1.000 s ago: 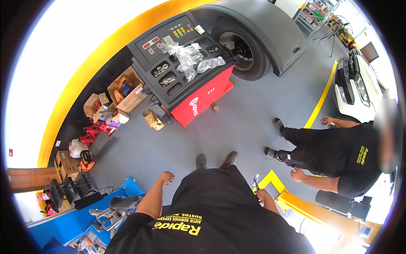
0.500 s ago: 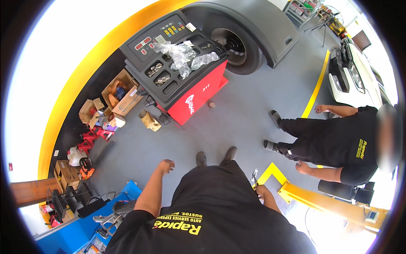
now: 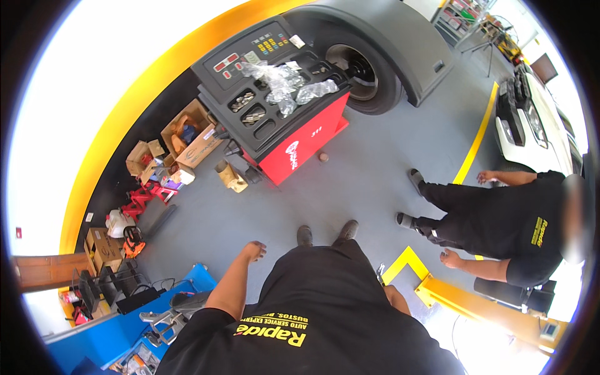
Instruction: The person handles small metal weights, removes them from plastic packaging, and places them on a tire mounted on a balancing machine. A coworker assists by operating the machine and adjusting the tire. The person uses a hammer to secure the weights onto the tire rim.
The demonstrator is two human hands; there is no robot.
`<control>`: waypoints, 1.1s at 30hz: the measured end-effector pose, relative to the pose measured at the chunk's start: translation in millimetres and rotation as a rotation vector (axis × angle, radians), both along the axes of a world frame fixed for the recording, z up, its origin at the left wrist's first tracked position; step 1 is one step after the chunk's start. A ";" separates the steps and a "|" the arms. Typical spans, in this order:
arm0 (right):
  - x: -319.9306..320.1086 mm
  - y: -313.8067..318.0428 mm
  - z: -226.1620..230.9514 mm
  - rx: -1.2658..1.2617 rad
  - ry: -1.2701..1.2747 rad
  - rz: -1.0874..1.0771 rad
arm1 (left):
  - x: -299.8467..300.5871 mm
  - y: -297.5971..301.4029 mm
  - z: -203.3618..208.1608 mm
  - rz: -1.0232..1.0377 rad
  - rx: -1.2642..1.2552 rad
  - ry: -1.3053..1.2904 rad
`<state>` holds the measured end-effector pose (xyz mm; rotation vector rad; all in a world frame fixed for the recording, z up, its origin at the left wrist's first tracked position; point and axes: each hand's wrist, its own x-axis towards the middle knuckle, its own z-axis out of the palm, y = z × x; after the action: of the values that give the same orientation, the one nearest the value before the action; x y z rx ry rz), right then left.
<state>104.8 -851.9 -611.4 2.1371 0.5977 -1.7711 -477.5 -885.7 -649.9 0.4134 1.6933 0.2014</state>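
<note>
My left hand point(image 3: 254, 251) hangs out to the left of my body over the floor, its fingers loosely apart with nothing in them. Down by my right hip, my right hand point(image 3: 394, 296) is closed on a metal hand tool that looks like pliers point(image 3: 380, 272). Its shiny head points forward past my thigh, while my fingers and shirt hide the handles. Ahead of me stands a red and black wheel balancer point(image 3: 306, 147) with a tyre point(image 3: 382, 81) mounted on it. Clear plastic bags point(image 3: 281, 81) and small metal wheel weights point(image 3: 253, 117) lie in its top tray.
On the right a co-worker point(image 3: 500, 219) in black stands near a white car point(image 3: 537, 131) and a yellow lift arm point(image 3: 481, 306). Cardboard boxes point(image 3: 200, 147) and red jack stands point(image 3: 147, 199) line the left wall. A blue machine point(image 3: 125, 334) is at my lower left.
The balancer and surroundings have shifted slightly right and down in the picture. My right hand and the pliers have drawn back closer to my hip, showing less. My left hand still hangs empty.
</note>
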 end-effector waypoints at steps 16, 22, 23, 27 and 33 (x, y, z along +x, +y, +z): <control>-1.5 19.1 -2.9 0.067 -0.013 0.022 | 10.9 1.3 -4.7 -0.016 -0.014 0.044; -0.3 17.0 -4.5 0.040 -0.008 0.008 | 3.3 -7.7 -22.6 -0.049 0.012 -0.004; -2.0 17.1 -1.7 0.043 -0.017 0.010 | 2.8 -7.4 -23.4 -0.014 -0.010 -0.012; -10.0 17.2 13.5 0.048 -0.043 0.051 | 4.5 -3.2 -18.6 0.015 -0.029 -0.014; -15.3 16.6 21.8 0.038 -0.029 0.056 | 8.7 2.2 -2.3 0.002 -0.036 0.004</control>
<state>89.4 -835.3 -589.6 2.1460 0.6825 -1.7094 -468.7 -883.5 -652.2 0.3857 1.6988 0.1717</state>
